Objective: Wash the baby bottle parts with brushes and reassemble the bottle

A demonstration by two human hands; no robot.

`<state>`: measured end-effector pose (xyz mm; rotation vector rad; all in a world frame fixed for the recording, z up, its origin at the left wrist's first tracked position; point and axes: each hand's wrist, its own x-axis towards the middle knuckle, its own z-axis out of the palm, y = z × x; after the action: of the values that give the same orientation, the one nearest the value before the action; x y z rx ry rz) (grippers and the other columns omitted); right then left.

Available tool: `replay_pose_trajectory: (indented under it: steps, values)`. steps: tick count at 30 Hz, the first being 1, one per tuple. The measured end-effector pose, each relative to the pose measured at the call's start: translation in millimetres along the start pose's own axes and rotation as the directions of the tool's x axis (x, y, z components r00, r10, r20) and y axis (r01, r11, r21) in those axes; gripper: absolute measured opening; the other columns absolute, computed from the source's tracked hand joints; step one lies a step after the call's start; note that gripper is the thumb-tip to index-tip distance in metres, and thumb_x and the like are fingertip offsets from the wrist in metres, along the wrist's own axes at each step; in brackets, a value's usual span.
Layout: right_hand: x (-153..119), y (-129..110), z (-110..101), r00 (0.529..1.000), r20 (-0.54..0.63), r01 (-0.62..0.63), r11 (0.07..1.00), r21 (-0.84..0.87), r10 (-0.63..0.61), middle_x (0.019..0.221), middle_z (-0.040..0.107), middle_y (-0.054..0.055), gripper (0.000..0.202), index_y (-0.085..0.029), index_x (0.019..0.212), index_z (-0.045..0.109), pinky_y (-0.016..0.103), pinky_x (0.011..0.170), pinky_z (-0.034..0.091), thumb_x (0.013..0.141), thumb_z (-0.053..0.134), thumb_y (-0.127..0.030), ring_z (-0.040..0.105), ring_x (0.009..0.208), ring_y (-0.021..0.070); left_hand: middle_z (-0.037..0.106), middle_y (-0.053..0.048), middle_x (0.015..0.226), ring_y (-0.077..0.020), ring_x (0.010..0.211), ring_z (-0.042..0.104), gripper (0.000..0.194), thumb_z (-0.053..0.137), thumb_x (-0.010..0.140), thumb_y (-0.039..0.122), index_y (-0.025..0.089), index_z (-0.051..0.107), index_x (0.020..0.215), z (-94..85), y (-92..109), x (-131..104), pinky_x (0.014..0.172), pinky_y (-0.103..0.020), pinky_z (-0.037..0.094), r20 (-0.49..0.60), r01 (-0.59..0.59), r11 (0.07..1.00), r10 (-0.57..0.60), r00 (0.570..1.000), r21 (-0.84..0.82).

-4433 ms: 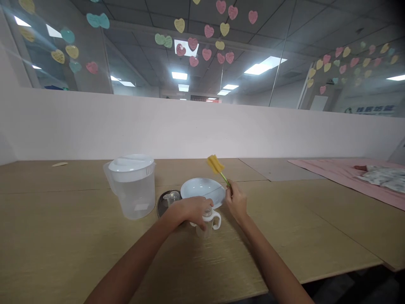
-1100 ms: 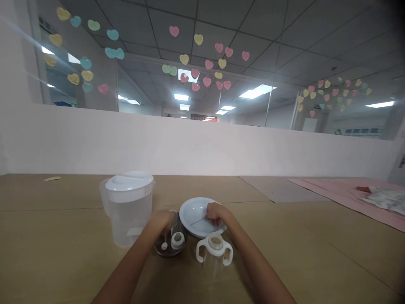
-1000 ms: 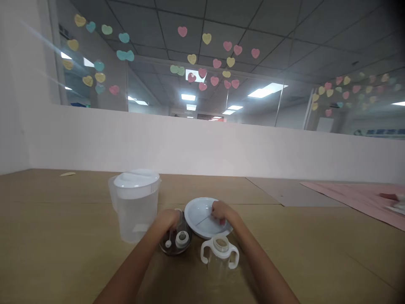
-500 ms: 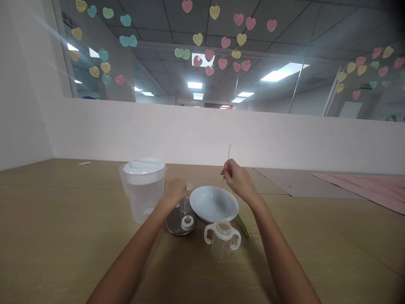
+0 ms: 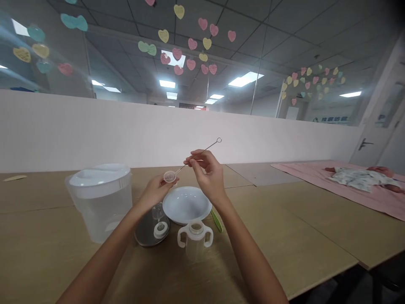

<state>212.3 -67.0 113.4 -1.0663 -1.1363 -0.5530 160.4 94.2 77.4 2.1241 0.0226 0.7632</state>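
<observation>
Two hands work near the bowl (image 5: 186, 206): the left hand (image 5: 153, 193) pinches a small round piece (image 5: 170, 177), the right hand (image 5: 211, 176) a looped wire (image 5: 211, 146); aligning them seems underway, and the next move calls for steadiness

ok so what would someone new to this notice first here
Probably the two hands raised mid-picture: the right hand holds a thin looped wire angled down toward the small round clear piece in the left hand. Next, the big lidded pitcher at the left of the table, and the colourful paper hearts scattered across the glass above the white wall.
</observation>
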Motion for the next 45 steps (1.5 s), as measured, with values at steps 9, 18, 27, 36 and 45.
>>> replay_pose_trajectory:
  steps: [9,18,27,36,45]
  values:
    - [-4,8,-1,0.993,0.121,0.04,0.961,-0.275,-0.006,0.08,0.065,0.002,0.009,-0.021,0.087,0.056,0.029,0.072,0.051,0.082,0.049,-0.023,0.064,0.074,0.0147,0.068,-0.008,0.092,-0.0223,0.088,0.062,0.031,0.055,0.076,0.039,0.013,0.067,0.088,5.9,-7,-1,0.08,-0.033,0.048,-0.01,-0.121,0.992,0.121,0.993,0.024]
    - [-6,37,-2,0.974,0.086,-0.194,0.97,-0.145,0.207,0.074,0.064,0.002,0.01,-0.021,0.084,0.055,0.029,0.064,0.053,0.078,0.052,-0.028,0.064,0.07,0.0159,0.069,-0.007,0.09,-0.0187,0.082,0.063,0.024,0.058,0.076,0.035,0.016,0.068,0.087,10.3,-12,-2,0.074,-0.03,0.052,-0.047,-0.087,0.993,0.084,0.995,-0.075]
    - [-7,55,-7,0.96,-0.019,-0.28,0.951,-0.129,0.28,0.069,0.063,0.0,0.013,-0.02,0.081,0.056,0.031,0.066,0.053,0.073,0.057,-0.03,0.063,0.065,0.0148,0.064,-0.008,0.098,-0.0178,0.088,0.06,0.026,0.048,0.075,0.014,0.015,0.057,0.1,7.7,-21,-29,0.078,-0.032,0.049,0.056,-0.086,0.976,0.077,0.996,0.202]
    - [3,47,-19,0.948,-0.106,-0.308,0.948,-0.078,0.3,0.068,0.063,0.0,0.016,-0.018,0.081,0.056,0.031,0.063,0.055,0.07,0.06,-0.03,0.063,0.066,0.0143,0.059,-0.009,0.093,-0.0234,0.087,0.051,0.015,0.053,0.07,0.019,0.015,0.059,0.083,21.0,-41,-109,0.074,-0.036,0.039,0.402,-0.384,0.66,0.133,0.906,0.646]
    - [3,36,-16,0.951,-0.087,-0.303,0.95,-0.076,0.296,0.068,0.063,0.0,0.016,-0.017,0.081,0.056,0.032,0.064,0.054,0.071,0.06,-0.03,0.063,0.065,0.0143,0.062,-0.005,0.085,-0.019,0.082,0.052,0.021,0.039,0.086,0.018,0.018,0.059,0.08,5.9,-41,-106,0.074,-0.033,0.035,0.296,-0.285,0.681,0.105,0.95,0.674]
